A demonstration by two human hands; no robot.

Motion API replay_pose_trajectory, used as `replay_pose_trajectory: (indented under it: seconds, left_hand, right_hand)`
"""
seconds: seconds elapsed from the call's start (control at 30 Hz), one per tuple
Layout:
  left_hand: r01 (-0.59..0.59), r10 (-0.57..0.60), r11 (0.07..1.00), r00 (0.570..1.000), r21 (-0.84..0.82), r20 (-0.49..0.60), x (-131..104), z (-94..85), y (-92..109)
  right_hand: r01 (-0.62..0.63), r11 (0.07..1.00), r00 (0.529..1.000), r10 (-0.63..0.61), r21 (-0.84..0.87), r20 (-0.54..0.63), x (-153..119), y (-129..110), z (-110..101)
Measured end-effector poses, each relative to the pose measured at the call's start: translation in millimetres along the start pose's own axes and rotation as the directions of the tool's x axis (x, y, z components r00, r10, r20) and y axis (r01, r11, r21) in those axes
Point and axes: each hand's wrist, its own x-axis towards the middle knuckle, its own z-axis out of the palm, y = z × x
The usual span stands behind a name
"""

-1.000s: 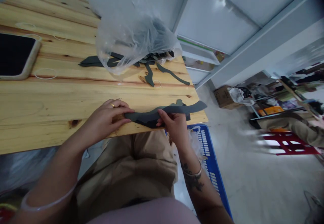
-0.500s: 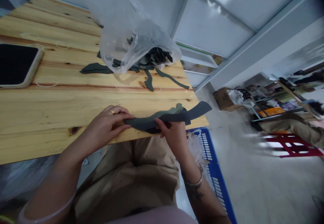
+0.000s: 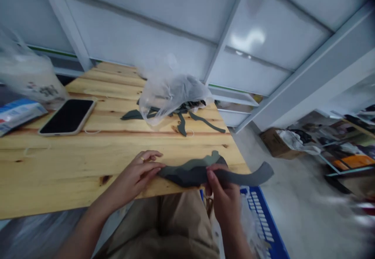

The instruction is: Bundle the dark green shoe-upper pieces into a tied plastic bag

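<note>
Several flat, dark grey-green cut pieces point(image 3: 181, 173) with wavy edges lie overlapped near the front edge of the table. At their left tip my left hand point(image 3: 143, 177) is closed, thumb and forefinger pinching the end, the other fingers loosely bent. My right hand point(image 3: 224, 192) grips a dark curved strip point(image 3: 252, 178) between thumb and fingers at the right part of the stack. That strip sticks out to the right past the table edge. What my right fingers hold underneath is hidden.
Behind, a clear plastic bag point(image 3: 164, 99) holds more dark pieces, some lying loose before it. A phone point(image 3: 68, 116) and a blue-white packet point(image 3: 20, 114) are at left. Below right stands a blue basket point(image 3: 263, 216). The wooden table point(image 3: 88, 173) ends near my lap.
My view has tilted up and shifted left. My right hand has moved right along the stack, and the curved strip now reaches farther past it. My left hand still holds the left tip.
</note>
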Motion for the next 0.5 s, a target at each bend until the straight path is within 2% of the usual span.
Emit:
replay_pose_trajectory:
  seconds: [0.07, 0.13, 0.23, 0.33, 0.4, 0.5]
  left_hand:
    - [0.031, -0.035, 0.999, 0.993, -0.039, -0.117, -6.7, -6.2, 11.4]
    - [0.025, -0.040, 0.996, 0.982, -0.082, -0.183, -15.4, -8.9, 26.3]
    - [-0.070, 0.072, 0.997, 0.986, 0.019, -0.153, -24.9, -3.6, 47.5]
    - [-0.122, 0.138, 0.985, 0.982, 0.125, -0.132, -25.9, 1.9, 57.3]
    - [-0.059, 0.071, 0.993, 0.991, 0.106, -0.115, -23.6, -3.4, 55.7]
    - [0.159, -0.151, 0.987, 0.978, 0.040, -0.145, -21.7, -30.5, 42.9]
  right_hand:
    - [-0.079, 0.996, 0.993, 0.074, 0.047, 0.096, -6.8, 2.5, 6.5]
    - [-0.139, 0.989, 0.970, 0.125, 0.058, 0.208, -11.0, 10.3, 15.3]
    - [-0.167, 0.980, 0.927, 0.120, 0.105, 0.355, -13.8, 22.8, 28.4]
    - [-0.184, 0.967, 0.900, 0.094, 0.176, 0.427, -14.9, 28.4, 34.4]
    - [-0.194, 0.957, 0.888, 0.079, 0.214, 0.453, -15.4, 28.9, 33.0]
    - [-0.226, 0.953, 0.864, 0.100, 0.203, 0.494, -17.3, 28.4, 26.2]
